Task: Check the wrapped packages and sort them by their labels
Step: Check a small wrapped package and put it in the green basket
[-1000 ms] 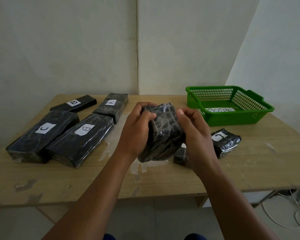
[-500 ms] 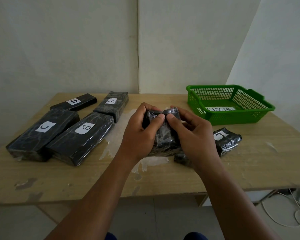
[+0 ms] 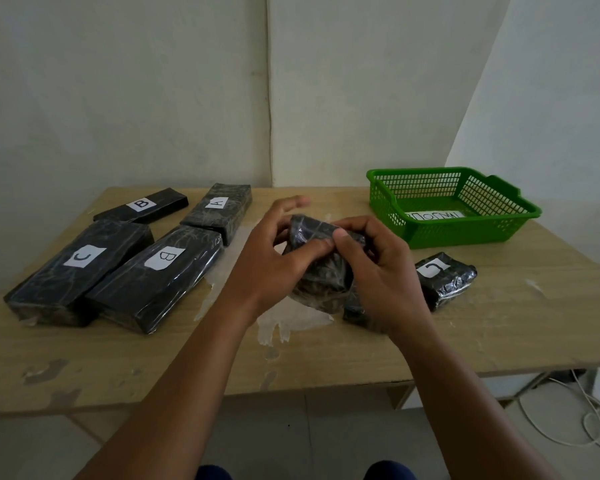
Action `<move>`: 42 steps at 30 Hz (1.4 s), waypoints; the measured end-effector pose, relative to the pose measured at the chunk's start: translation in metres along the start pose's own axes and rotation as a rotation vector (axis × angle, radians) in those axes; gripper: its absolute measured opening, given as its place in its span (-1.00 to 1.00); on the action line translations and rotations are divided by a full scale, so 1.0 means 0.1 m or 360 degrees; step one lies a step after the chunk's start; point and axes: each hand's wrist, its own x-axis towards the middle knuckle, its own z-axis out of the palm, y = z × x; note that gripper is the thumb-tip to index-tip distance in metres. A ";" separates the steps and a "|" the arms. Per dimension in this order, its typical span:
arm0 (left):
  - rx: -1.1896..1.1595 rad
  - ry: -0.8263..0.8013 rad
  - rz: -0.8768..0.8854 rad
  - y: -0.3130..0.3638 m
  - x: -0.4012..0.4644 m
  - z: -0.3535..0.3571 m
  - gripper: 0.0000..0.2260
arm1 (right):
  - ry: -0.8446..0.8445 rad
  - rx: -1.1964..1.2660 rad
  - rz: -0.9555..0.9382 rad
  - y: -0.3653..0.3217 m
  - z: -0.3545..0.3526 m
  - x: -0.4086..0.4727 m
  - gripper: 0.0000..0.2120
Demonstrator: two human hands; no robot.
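Both hands hold a small black plastic-wrapped package above the table's middle; no label shows on it. My left hand grips its left side with the index finger stretched out. My right hand pinches its top right. Under my right hand lies another black package with a white label marked C. On the left lie several labelled packages: a large C package, a large B package, a slim B package and an A package.
A green plastic basket stands at the back right of the wooden table, with a paper label lying inside it. White walls close the back and right. White cables and a box lie on the floor at lower right.
The held package has been turned in my hands and tipped from upright to a flatter pose. My left index finger has lifted off it.
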 end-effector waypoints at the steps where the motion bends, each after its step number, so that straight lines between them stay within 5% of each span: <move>1: 0.0036 0.0019 0.0031 0.01 0.00 0.00 -0.70 | 0.0029 0.0003 0.0015 0.00 0.00 0.00 -0.91; 7: -0.0018 0.0356 0.0011 0.01 -0.03 0.12 -0.73 | 0.0277 0.0115 0.0099 0.03 0.12 -0.10 -0.66; 15: 0.0311 -0.0173 0.0024 0.18 -0.01 -0.05 -0.72 | -0.0054 0.0176 -0.0009 -0.02 -0.03 -0.07 -0.78; 22: 0.0271 -0.0066 0.0064 0.21 -0.02 0.05 -0.82 | -0.0124 -0.0037 -0.0053 0.02 -0.07 -0.04 -0.86; 32: 0.0113 0.0211 0.0260 0.07 -0.05 0.09 -0.65 | 0.0390 0.0333 0.0283 0.02 -0.05 0.02 -0.76; 36: 0.0308 0.0159 0.0167 -0.01 -0.08 0.11 -0.72 | 0.0484 0.0626 0.0457 0.00 -0.05 0.05 -0.74; 42: 0.0403 0.0316 0.0189 0.02 -0.08 0.12 -0.74 | 0.0457 0.0508 0.0223 -0.01 0.00 0.01 -0.77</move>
